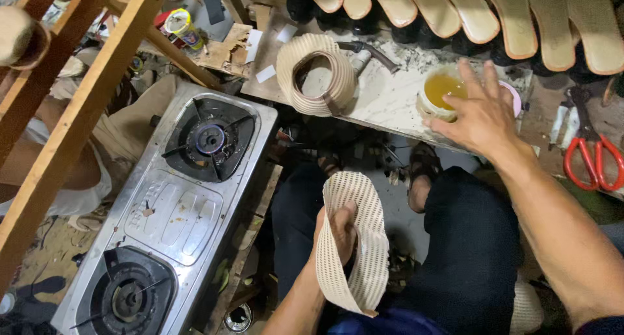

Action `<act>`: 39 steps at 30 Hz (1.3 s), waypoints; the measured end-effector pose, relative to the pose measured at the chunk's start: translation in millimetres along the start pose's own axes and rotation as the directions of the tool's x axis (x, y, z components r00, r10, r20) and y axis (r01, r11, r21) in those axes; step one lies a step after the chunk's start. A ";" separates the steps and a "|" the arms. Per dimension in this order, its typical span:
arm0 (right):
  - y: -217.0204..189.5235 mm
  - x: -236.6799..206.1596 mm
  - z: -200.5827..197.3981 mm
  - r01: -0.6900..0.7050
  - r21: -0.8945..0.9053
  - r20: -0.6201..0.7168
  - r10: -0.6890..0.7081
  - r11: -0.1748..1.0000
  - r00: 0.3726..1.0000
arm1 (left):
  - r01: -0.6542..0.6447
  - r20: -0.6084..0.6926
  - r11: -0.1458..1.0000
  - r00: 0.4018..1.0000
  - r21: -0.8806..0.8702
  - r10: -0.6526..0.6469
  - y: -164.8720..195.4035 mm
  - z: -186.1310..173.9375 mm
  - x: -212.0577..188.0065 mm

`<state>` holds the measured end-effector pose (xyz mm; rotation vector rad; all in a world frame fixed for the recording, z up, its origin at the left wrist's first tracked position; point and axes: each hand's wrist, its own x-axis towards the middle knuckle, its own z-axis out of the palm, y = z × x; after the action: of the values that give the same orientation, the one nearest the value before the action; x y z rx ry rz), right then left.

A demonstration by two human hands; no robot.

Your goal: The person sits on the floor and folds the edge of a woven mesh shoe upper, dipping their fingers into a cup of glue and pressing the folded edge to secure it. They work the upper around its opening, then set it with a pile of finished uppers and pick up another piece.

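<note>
My left hand (pixel 337 234) grips a beige woven mesh strip (pixel 370 244), folded into a loop over my lap. My right hand (pixel 478 114) reaches forward with fingers spread, resting on the rim of a small white tub of amber glue (pixel 441 88) on the stained work board (pixel 390 101). A coil of ribbed beige strap (pixel 316 75) lies on the board to the left of the tub. My dark trousers and a sandalled foot (pixel 422 169) show below the board.
A two-burner steel gas stove (pixel 175 211) stands at the left. A wooden frame (pixel 84 101) crosses the upper left. Several beige shoe soles (pixel 474 13) line the top. Red-handled scissors (pixel 591 159) lie at the right. A hammer (pixel 367 49) rests behind the coil.
</note>
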<state>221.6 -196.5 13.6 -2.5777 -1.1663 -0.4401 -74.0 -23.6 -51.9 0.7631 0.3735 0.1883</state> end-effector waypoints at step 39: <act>-108.5 -107.3 -29.1 0.363 0.449 -0.268 -0.265 0.816 0.926 | -0.161 0.184 0.821 0.980 0.548 0.070 35.8 38.0 -11.4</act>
<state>66.9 -210.9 12.6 -1.8672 -1.4236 -0.3879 -70.6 -25.8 1.4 1.3824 0.2294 0.1303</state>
